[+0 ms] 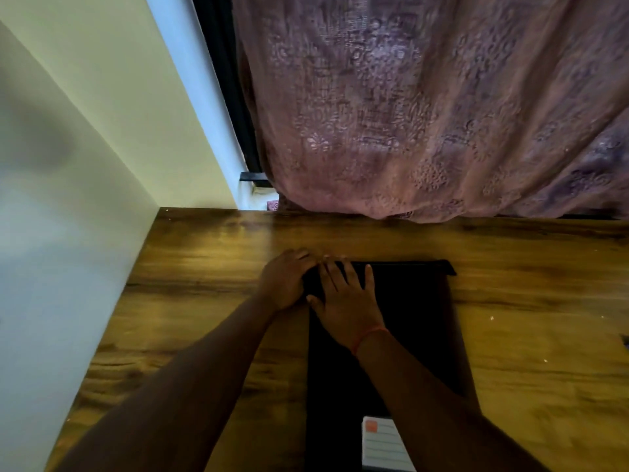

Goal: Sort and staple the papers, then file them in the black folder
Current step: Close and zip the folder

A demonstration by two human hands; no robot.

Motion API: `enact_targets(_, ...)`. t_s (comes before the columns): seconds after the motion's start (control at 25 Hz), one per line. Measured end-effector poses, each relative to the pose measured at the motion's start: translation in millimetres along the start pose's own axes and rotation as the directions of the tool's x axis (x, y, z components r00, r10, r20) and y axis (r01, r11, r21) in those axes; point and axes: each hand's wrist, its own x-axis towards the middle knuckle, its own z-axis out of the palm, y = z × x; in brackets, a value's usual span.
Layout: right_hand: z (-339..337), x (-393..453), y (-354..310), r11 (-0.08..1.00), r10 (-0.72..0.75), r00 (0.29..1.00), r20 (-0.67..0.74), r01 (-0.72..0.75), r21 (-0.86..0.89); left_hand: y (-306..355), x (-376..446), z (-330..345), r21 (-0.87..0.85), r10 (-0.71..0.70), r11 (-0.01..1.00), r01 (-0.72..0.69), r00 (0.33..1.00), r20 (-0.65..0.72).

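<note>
The black folder (412, 321) lies closed and flat on the wooden table (211, 267), its long side running away from me. My right hand (343, 298) lies flat on the folder's far left part, fingers spread and straight. My left hand (284, 279) rests at the folder's far left corner, its fingers bent over the edge; whether they grip it is unclear. A white label or lined paper with an orange square (384, 444) shows at the folder's near end, partly under my right forearm. No stapler or loose papers are in view.
A white wall (68, 165) borders the table on the left. A purple patterned curtain (425, 107) hangs behind the table's far edge. A small dark object (625, 340) peeks in at the right edge. Bare wood lies on both sides of the folder.
</note>
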Motion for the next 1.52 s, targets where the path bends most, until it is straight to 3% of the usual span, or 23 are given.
enact_targets(0.28,-5,6,6,0.998,0.021,0.995,0.094,-0.026,0.049,2,-39,7,0.029,0.104,0.994,-0.102,0.991,-0.088)
enact_targets(0.44,-13,10,10,0.996,0.015,0.985,0.172,-0.031,0.088,10,-67,10,0.054,0.174,0.984,-0.17,0.981,-0.08)
enact_targets(0.6,-11,8,8,0.997,0.018,0.986,0.164,-0.03,0.067,33,-114,19,0.083,0.258,0.964,-0.252,0.964,-0.071)
enact_targets(0.76,-6,2,-3,0.998,0.059,0.992,0.108,-0.061,0.013,51,-144,31,0.06,0.128,0.991,-0.123,0.987,-0.101)
enact_targets(0.96,4,-63,-34,0.991,0.135,0.988,0.079,-0.136,0.0,74,-159,24,0.121,-0.077,0.99,0.068,0.994,0.072)
enact_targets(1.08,12,-101,-32,0.993,0.111,0.989,0.095,-0.108,-0.038,82,-171,22,0.158,-0.023,0.987,0.013,0.998,0.061)
enact_targets(1.4,12,-101,-30,0.996,0.089,0.981,0.17,-0.085,-0.03,113,-228,52,0.061,0.193,0.98,-0.192,0.981,-0.021)
enact_targets(1.52,10,-95,-29,0.994,0.108,0.972,0.21,-0.109,-0.006,129,-258,57,-0.011,0.134,0.991,-0.134,0.99,0.043)
